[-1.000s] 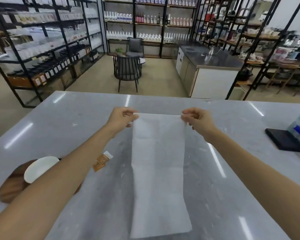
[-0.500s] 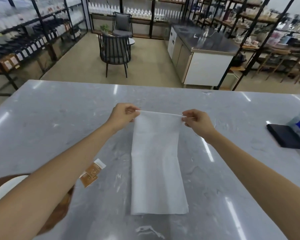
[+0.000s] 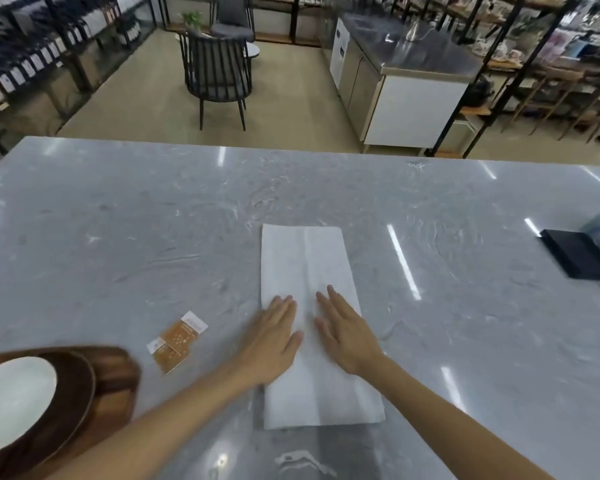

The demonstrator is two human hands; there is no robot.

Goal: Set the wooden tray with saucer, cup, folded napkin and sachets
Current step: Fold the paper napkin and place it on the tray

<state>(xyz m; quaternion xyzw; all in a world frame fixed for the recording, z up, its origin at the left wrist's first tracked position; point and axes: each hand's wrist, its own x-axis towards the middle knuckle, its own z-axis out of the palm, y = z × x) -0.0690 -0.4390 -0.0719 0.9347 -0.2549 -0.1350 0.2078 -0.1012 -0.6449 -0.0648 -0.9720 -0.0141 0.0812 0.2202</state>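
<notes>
In the head view, a white napkin (image 3: 312, 317) is seen lying flat on the grey marbled surface (image 3: 125, 237), folded into a long strip that runs from near to far, with a lengthwise crease visible along its far half. Both hands are laid palm-down on the middle of the napkin. The left hand (image 3: 274, 337) is placed over the strip's left edge, so that part of the palm rests on the surface, and the right hand (image 3: 347, 336) is placed on the strip's right half; the two hands are set just beside each other without touching. The fingers (image 3: 286, 306) of the left hand are stretched out flat and close together, and the fingers (image 3: 336, 299) of the right hand are likewise extended and only slightly spread; nothing is gripped by either hand. To the left of the napkin, two orange-brown sachets (image 3: 177, 341) are found lying on the surface, overlapped and set at an angle. At the near left, a dark wooden tray (image 3: 115, 379) is seen, cut off by the frame edge, and a white saucer (image 3: 14, 400) is carried on it. At the far right edge, a flat black object (image 3: 575, 252) is seen resting on the surface, well apart from the napkin.
</notes>
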